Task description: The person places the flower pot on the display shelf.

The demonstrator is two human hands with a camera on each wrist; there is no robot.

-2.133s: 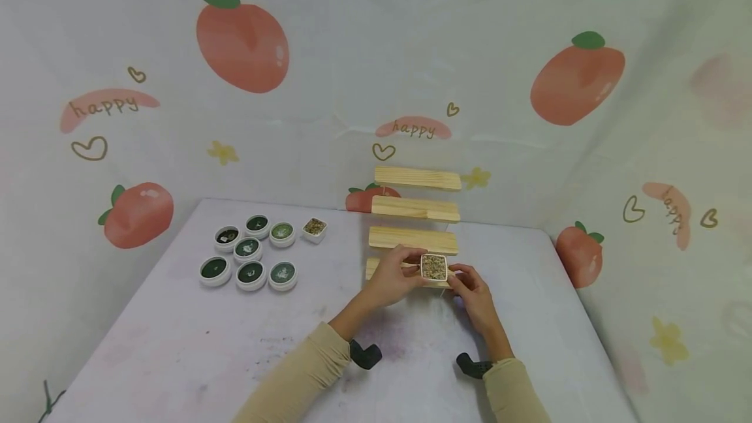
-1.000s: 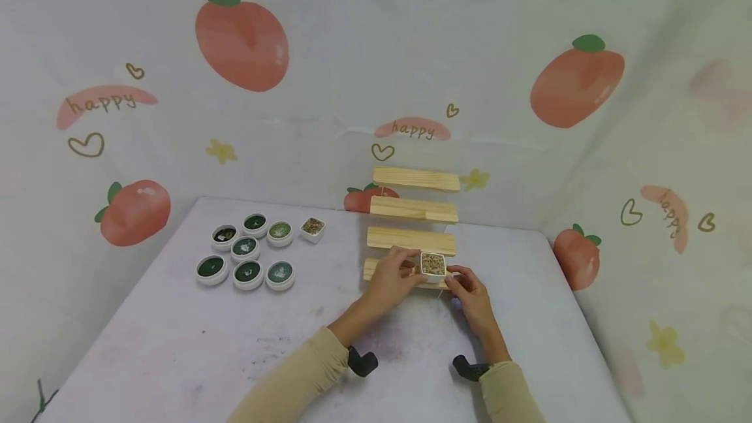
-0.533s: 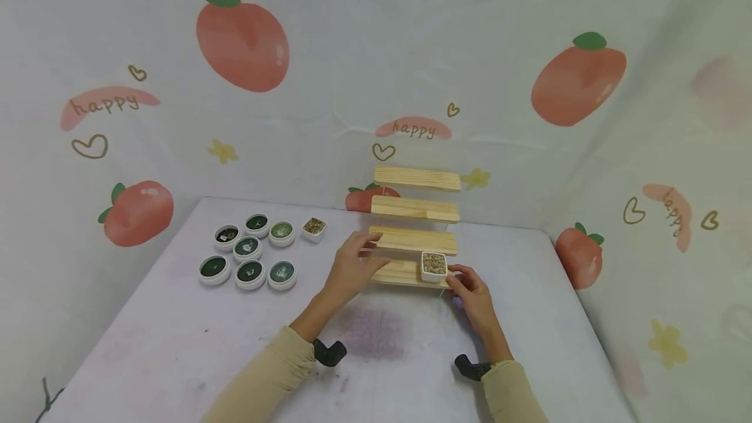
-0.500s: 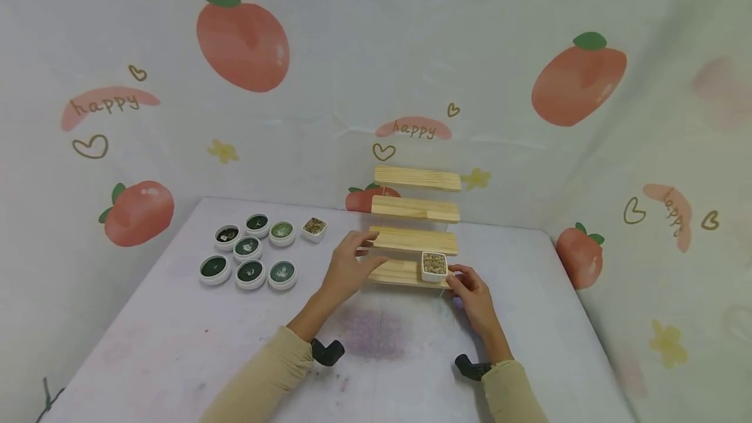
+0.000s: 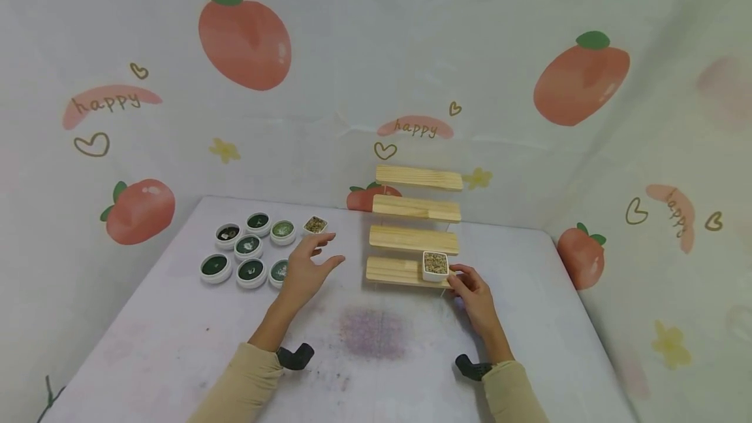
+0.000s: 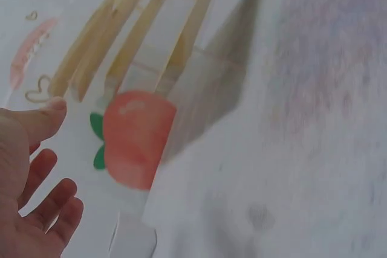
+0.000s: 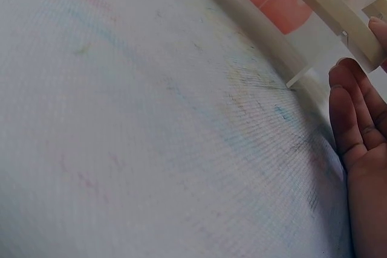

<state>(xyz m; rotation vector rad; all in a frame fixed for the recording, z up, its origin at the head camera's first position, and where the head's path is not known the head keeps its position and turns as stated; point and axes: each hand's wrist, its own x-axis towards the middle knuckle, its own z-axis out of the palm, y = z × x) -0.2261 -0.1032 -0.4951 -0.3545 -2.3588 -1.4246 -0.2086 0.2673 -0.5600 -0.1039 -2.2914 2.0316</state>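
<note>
A small square white pot (image 5: 435, 267) filled with tan grains stands near the right end of the lowest shelf (image 5: 395, 270) of a stepped wooden rack. My right hand (image 5: 477, 302) stays at that end; its thumb and fingertips lie against the shelf end, close beside the pot. Its lower fingers are loosely bent in the right wrist view, and the index finger's contact is hidden. My left hand (image 5: 305, 273) hovers left of the rack with thumb and fingers spread, holding nothing. Just beyond its fingertips is a second square pot (image 5: 315, 224) of grains, partly covered.
Several round white pots (image 5: 250, 272) with dark green contents cluster at the table's left. Upper shelves (image 5: 417, 207) rise behind the lowest one. A printed cloth (image 5: 329, 83) hangs behind the table (image 5: 376, 371).
My left hand has let go of the square pot and moved left toward the other pots. The pot stays on the lowest shelf, and my right hand has barely moved.
</note>
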